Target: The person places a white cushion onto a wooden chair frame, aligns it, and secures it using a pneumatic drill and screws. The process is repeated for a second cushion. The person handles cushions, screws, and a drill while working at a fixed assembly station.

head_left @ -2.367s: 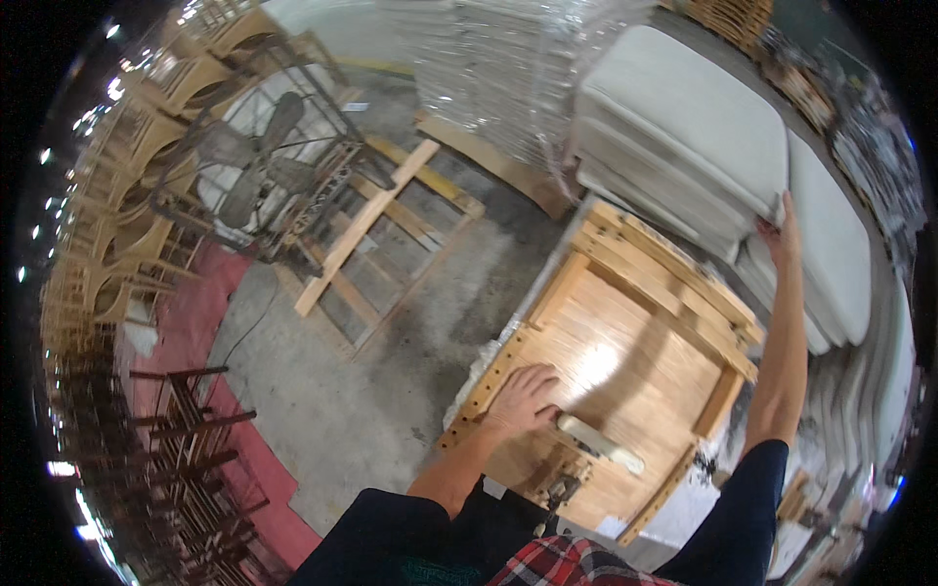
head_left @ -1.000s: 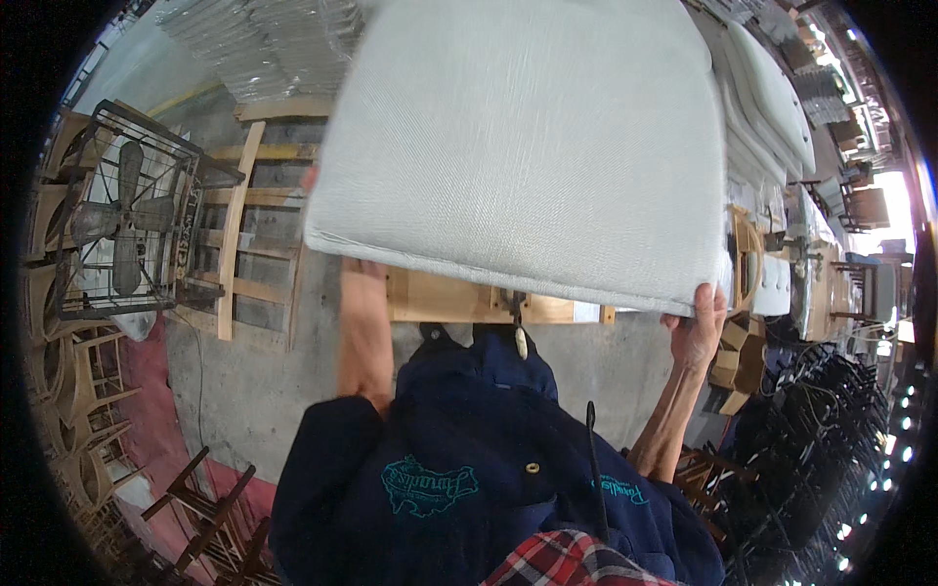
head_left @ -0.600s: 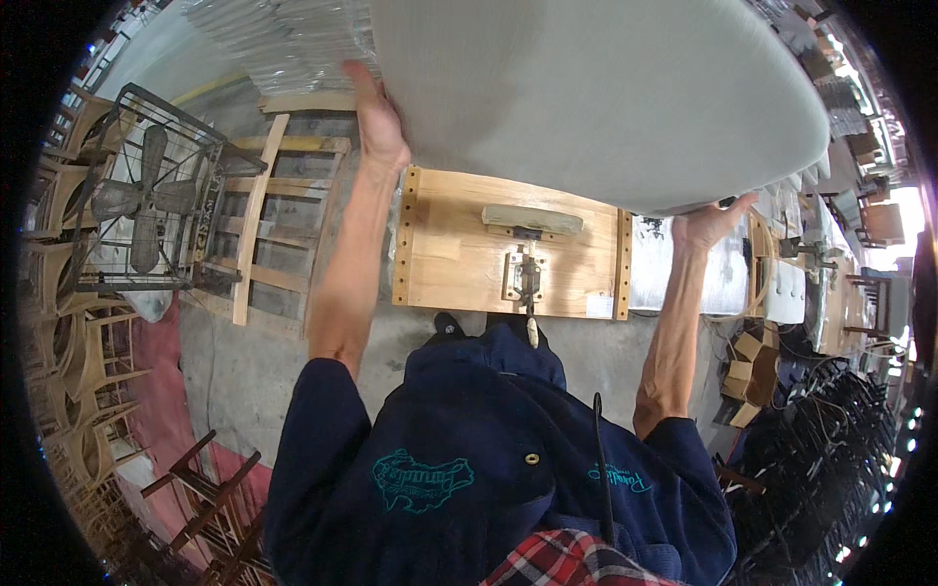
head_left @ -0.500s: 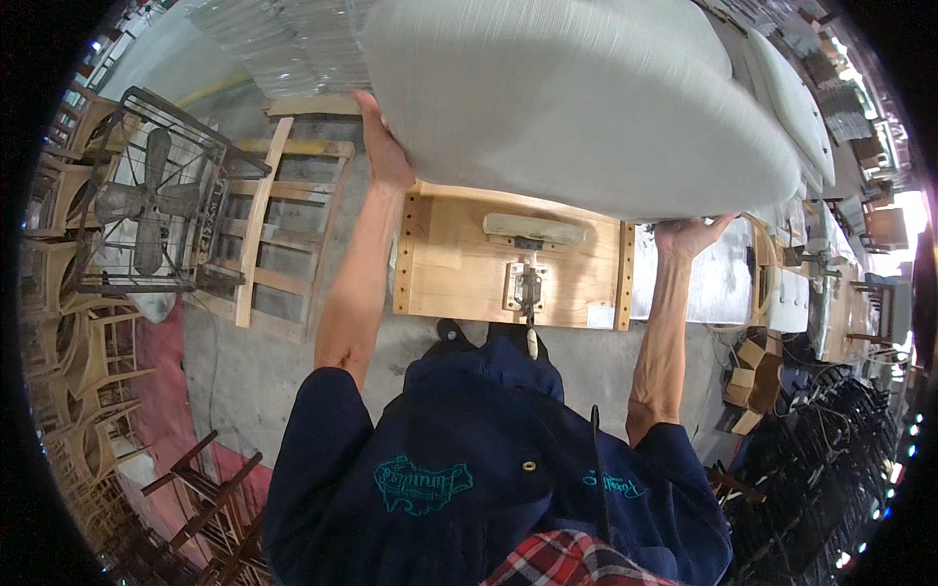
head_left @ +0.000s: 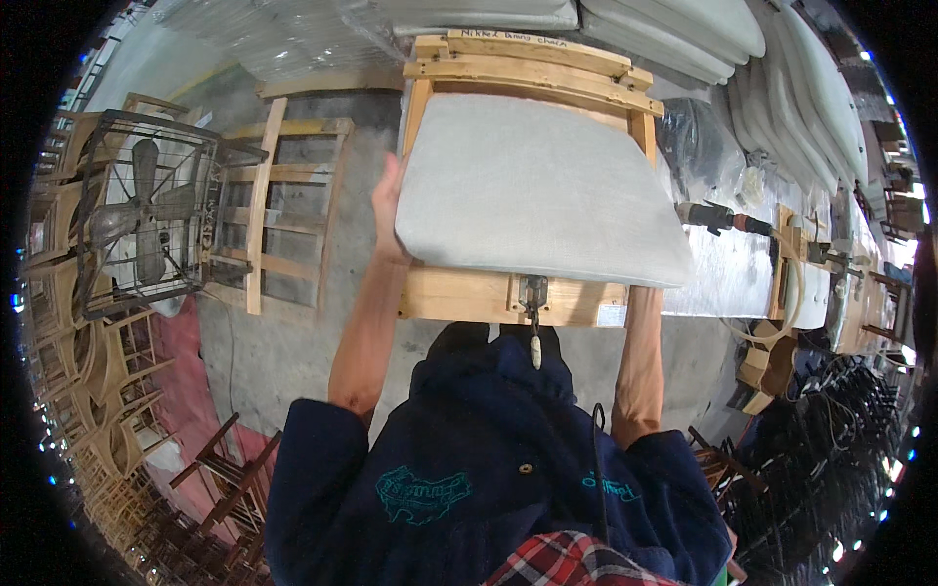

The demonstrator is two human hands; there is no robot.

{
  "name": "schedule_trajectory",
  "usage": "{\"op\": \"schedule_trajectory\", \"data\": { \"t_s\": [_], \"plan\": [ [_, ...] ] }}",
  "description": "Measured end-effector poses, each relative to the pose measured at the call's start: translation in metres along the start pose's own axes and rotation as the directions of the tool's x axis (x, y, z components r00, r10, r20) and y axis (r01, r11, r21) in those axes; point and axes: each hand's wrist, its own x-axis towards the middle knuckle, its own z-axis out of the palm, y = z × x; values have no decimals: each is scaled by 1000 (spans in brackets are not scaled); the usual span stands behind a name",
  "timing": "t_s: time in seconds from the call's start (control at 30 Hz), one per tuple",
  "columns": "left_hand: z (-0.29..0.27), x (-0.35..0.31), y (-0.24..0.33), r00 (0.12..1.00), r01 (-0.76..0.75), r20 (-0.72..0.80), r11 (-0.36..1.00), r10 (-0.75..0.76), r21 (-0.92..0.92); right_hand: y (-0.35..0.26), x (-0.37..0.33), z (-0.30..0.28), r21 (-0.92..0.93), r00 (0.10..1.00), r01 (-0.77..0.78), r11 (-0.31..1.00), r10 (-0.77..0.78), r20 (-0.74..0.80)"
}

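Note:
A light grey upholstered chair seat [head_left: 547, 186] lies over the wooden jig [head_left: 459, 293] in front of me, its wide edge towards me. My left hand [head_left: 389, 210] is closed on the seat's left edge, thumb along its side, with the other fingers hidden. Under the right near corner of the seat goes my right arm [head_left: 641, 342]. The seat covers my right hand, which appears to hold it from below. At the jig's near edge is a metal toggle clamp [head_left: 532, 298] with a pale handle, just clear of the seat.
Several grey seats [head_left: 791, 107] are stacked at the far right. A power tool [head_left: 723, 217] with an orange part lies right of the jig. A wooden pallet [head_left: 256, 205] and a caged fan [head_left: 147, 205] stand left. Dark stacked chairs [head_left: 831, 459] fill the lower right.
The chair seat has come down and towards me, onto or just over the jig. Both hands moved with it, and the jig's far rails came into sight. My right hand went out of sight.

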Motion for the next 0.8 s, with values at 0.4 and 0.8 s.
{"op": "schedule_trajectory", "data": {
  "t_s": [0.4,0.8],
  "plan": [
    [-6,4,-57,899,-254,-367,967,237,4,29,4,18,-294,979,42,955,-98,-179],
    [-36,-19,-140,930,-11,-300,830,213,557,90,-41,9,-463,995,-2,886,-42,-86]
  ]
}}
